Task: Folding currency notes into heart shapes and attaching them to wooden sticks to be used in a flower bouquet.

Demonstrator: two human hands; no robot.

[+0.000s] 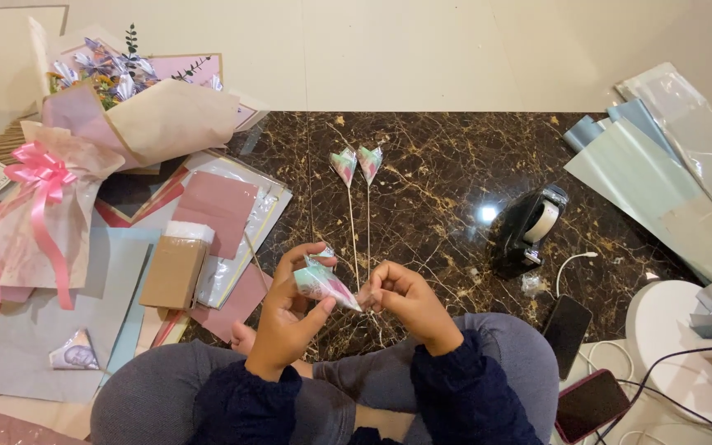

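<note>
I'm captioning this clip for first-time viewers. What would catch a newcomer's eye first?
Both hands, left hand and right hand, pinch a folded paper cone at centre. To the far left lies a wrapped bouquet with a pink ribbon bow. Two folded paper hearts on sticks lie on the dark marble floor.

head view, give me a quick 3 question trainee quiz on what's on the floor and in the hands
1. True or false: the folded paper cone is held between both hands, the left hand around its wide end and the right hand pinching its tip.
2. How many finished folded hearts on thin sticks lie on the dark marble floor beyond the hands?
3. Which lies on the person's left? A. the black tape dispenser B. the wrapped bouquet with a pink ribbon bow C. the two phones

Key: 1 true; 2 two; 3 B
</note>
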